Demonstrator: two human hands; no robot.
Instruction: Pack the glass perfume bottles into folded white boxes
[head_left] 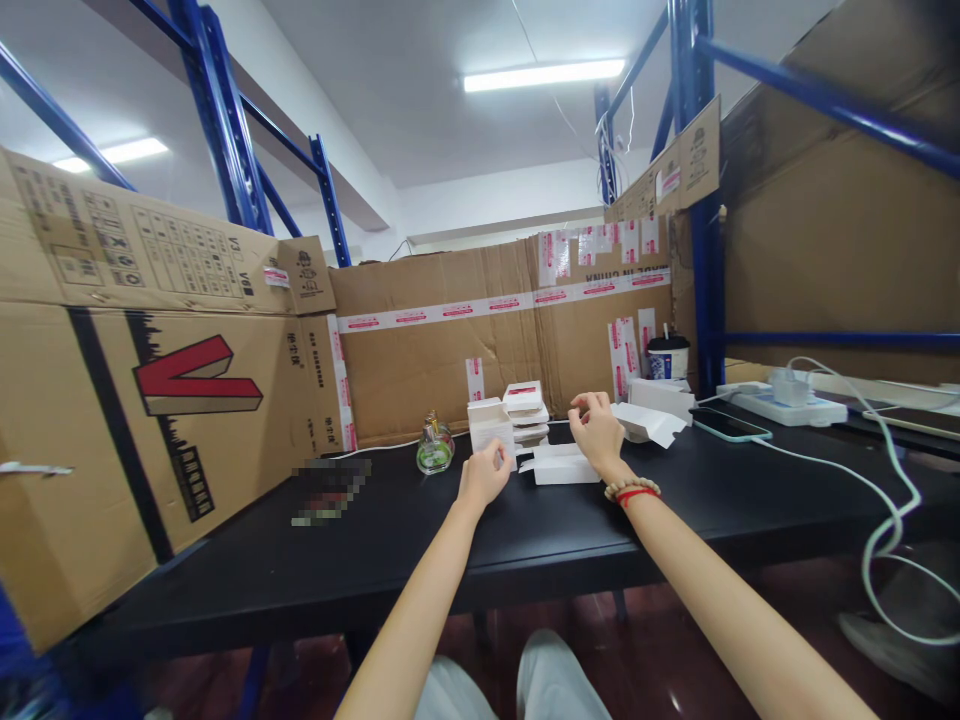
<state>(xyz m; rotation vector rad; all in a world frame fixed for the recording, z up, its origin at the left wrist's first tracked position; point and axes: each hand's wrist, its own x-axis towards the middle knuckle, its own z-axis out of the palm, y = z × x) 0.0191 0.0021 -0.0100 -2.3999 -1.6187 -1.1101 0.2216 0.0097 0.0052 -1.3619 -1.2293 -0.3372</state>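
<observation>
Low, open white cardboard box [562, 470] lay on the black counter [420, 560] btwn the hands, long axis approx. L–R; R hand [598, 435] was nearer, overlapping its R end. L hand [482, 477] partly hid an upright white cardboard box [489, 418]. Fingers curled on both; couldn't tell if pinching anything. R fingertips unclear.

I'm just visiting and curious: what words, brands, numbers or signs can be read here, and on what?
"V": big red letter, left cardboard box.
"V6": same box's upper flap; surrounding print too small.
"MADE IN CHINA": upside down, back cardboard panel.
Too blurred or small to quote: the left box's Chinese characters, pink-printed tape, paper cup, top white box.
</observation>
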